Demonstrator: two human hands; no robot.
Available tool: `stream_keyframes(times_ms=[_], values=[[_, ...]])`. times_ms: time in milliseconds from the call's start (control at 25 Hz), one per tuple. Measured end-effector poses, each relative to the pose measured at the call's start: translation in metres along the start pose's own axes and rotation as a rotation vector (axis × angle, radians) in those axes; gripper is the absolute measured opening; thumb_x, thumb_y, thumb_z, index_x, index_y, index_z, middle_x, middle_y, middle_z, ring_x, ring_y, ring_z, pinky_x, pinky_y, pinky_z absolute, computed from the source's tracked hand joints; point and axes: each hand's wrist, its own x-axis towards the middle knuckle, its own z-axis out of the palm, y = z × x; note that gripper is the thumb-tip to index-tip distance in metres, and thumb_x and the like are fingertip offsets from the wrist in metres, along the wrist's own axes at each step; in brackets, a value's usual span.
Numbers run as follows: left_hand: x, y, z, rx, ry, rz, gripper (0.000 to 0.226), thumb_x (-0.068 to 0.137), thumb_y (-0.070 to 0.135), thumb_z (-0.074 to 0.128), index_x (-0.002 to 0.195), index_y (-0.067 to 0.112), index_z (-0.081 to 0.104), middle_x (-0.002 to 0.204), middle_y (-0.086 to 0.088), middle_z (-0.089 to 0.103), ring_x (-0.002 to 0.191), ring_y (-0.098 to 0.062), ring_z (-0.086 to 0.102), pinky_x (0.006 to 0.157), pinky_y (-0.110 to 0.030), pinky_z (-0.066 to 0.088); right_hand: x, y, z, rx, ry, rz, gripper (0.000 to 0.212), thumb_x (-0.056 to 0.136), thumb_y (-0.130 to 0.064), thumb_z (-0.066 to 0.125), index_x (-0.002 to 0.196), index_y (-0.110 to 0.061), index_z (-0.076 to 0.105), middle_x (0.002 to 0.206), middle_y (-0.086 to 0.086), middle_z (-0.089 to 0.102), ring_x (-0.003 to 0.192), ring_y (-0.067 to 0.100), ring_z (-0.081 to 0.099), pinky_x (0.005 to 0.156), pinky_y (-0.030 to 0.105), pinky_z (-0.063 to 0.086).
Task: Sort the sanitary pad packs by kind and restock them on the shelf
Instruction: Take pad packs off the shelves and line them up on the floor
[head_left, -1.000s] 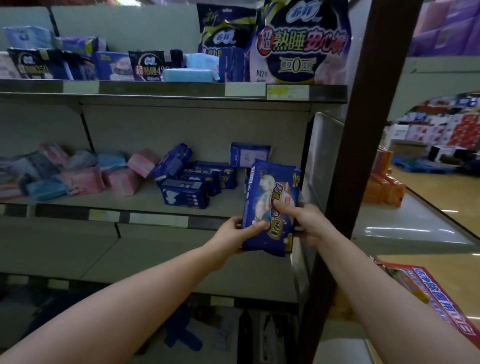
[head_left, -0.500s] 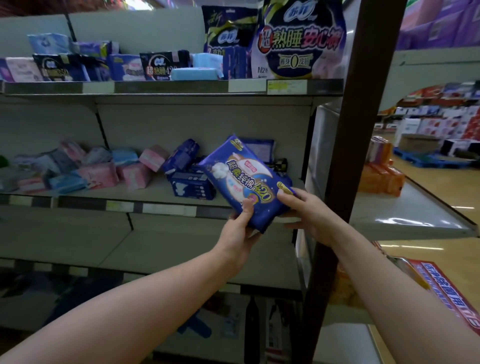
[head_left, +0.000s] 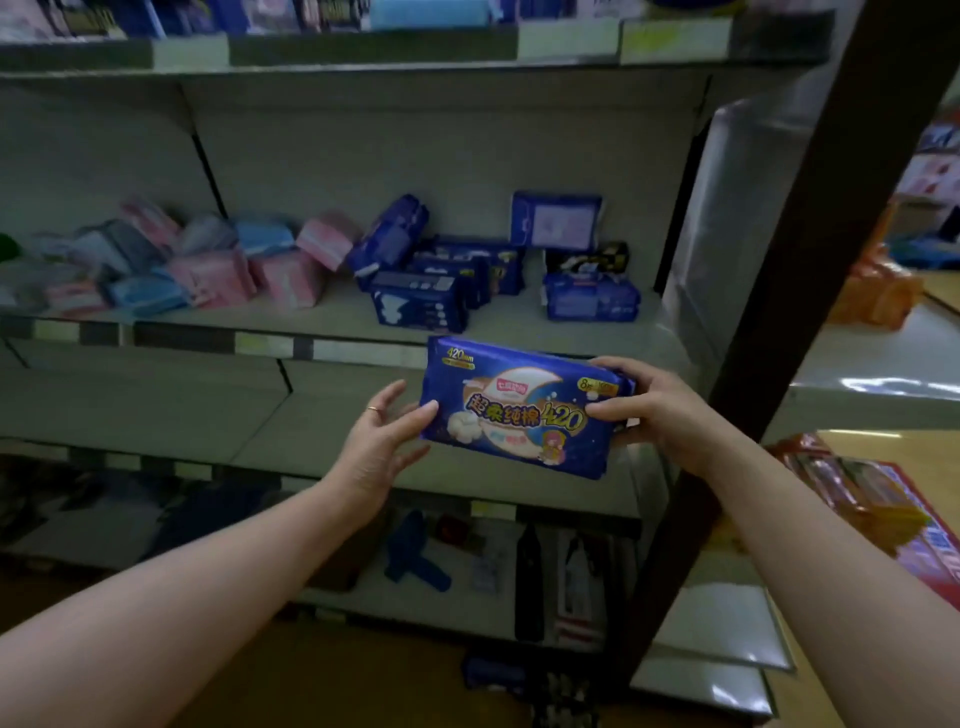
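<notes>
A blue pad pack (head_left: 519, 410), held in front of the middle shelf (head_left: 270, 344), is pinched at its right end by the right hand (head_left: 662, 413) while the left hand (head_left: 379, 449), grip wide, seems barely to touch it, so it could slip.

Shop, self-service aisle. Tiered metal shelves (head_left: 519, 322) carry price labels (head_left: 262, 344) in strips along the front edges. Pad packs (head_left: 421, 301) in retail wrapping lie grouped on them, pink and blue. Orange goods (head_left: 878, 296) sit on a neighbouring display beside a polished floor (head_left: 904, 447).
</notes>
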Motion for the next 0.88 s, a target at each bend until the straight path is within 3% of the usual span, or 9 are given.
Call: stream_keyframes(times_ms=[120, 240, 320, 400, 480, 600, 720, 880], values=[[0.01, -0.023, -0.032, 0.284, -0.106, -0.074, 0.053, 0.074, 0.01, 0.074, 0.121, 0.015, 0.052, 0.1, 0.003, 0.067, 0.089, -0.01, 0.065, 0.083, -0.026, 0.051, 0.018, 0.036, 0.026, -0.024, -0.013, 0.121, 0.051, 0.075, 0.001, 0.069, 0.121, -0.017, 0.054, 0.103, 0.003, 0.065, 0.09, 0.02, 0.065, 0.058, 0.03, 0.057], [0.021, -0.051, -0.053, 0.394, -0.133, -0.167, 0.037, 0.077, 0.005, 0.07, 0.11, 0.013, 0.056, 0.096, 0.0, 0.068, 0.076, -0.003, 0.068, 0.072, -0.018, 0.054, 0.031, 0.07, 0.048, -0.033, -0.032, 0.235, 0.053, 0.075, -0.001, 0.071, 0.123, -0.015, 0.052, 0.1, 0.003, 0.066, 0.086, 0.017, 0.066, 0.054, 0.027, 0.056], [0.034, -0.074, -0.067, 0.477, -0.135, -0.226, 0.039, 0.074, 0.013, 0.076, 0.108, 0.011, 0.056, 0.093, 0.0, 0.069, 0.071, -0.002, 0.068, 0.069, -0.022, 0.053, 0.041, 0.094, 0.057, -0.043, -0.034, 0.282, 0.059, 0.076, -0.002, 0.071, 0.127, -0.019, 0.047, 0.1, 0.002, 0.065, 0.085, 0.016, 0.065, 0.06, 0.03, 0.056], [0.044, -0.095, -0.075, 0.544, -0.153, -0.269, 0.041, 0.072, 0.015, 0.078, 0.107, 0.013, 0.056, 0.092, 0.002, 0.069, 0.068, 0.001, 0.065, 0.062, -0.014, 0.05, 0.047, 0.121, 0.062, -0.05, -0.021, 0.334, 0.064, 0.075, -0.001, 0.072, 0.13, -0.019, 0.045, 0.103, 0.001, 0.063, 0.091, 0.018, 0.064, 0.072, 0.035, 0.056], [0.057, -0.124, -0.078, 0.578, -0.176, -0.313, 0.051, 0.069, 0.011, 0.079, 0.112, 0.016, 0.051, 0.106, -0.001, 0.065, 0.083, -0.004, 0.063, 0.073, -0.014, 0.05, 0.052, 0.153, 0.065, -0.131, -0.043, 0.378, 0.066, 0.073, -0.003, 0.075, 0.131, -0.016, 0.045, 0.113, 0.003, 0.058, 0.103, 0.02, 0.059, 0.082, 0.034, 0.054], [0.074, -0.18, -0.084, 0.702, -0.172, -0.342, 0.079, 0.061, 0.009, 0.084, 0.128, 0.013, 0.04, 0.124, 0.0, 0.053, 0.115, -0.021, 0.053, 0.1, -0.031, 0.043, 0.056, 0.21, 0.072, -0.284, -0.087, 0.398, 0.069, 0.069, -0.002, 0.077, 0.129, -0.014, 0.044, 0.117, 0.003, 0.054, 0.104, 0.016, 0.054, 0.08, 0.021, 0.047], [0.091, -0.255, -0.096, 0.739, -0.247, -0.335, 0.084, 0.061, 0.004, 0.083, 0.131, 0.011, 0.038, 0.121, 0.002, 0.052, 0.12, -0.021, 0.049, 0.094, -0.025, 0.04, 0.06, 0.282, 0.08, -0.335, -0.112, 0.409, 0.065, 0.069, 0.002, 0.076, 0.121, -0.016, 0.042, 0.113, 0.001, 0.052, 0.103, 0.014, 0.054, 0.072, 0.013, 0.046], [0.115, -0.36, -0.114, 0.737, -0.202, -0.378, 0.062, 0.072, -0.001, 0.074, 0.127, 0.009, 0.046, 0.124, -0.01, 0.057, 0.114, -0.025, 0.055, 0.088, -0.025, 0.042, 0.07, 0.39, 0.093, -0.503, -0.097, 0.365, 0.068, 0.071, -0.004, 0.077, 0.127, -0.01, 0.039, 0.113, 0.0, 0.048, 0.105, 0.011, 0.048, 0.082, 0.018, 0.041]])
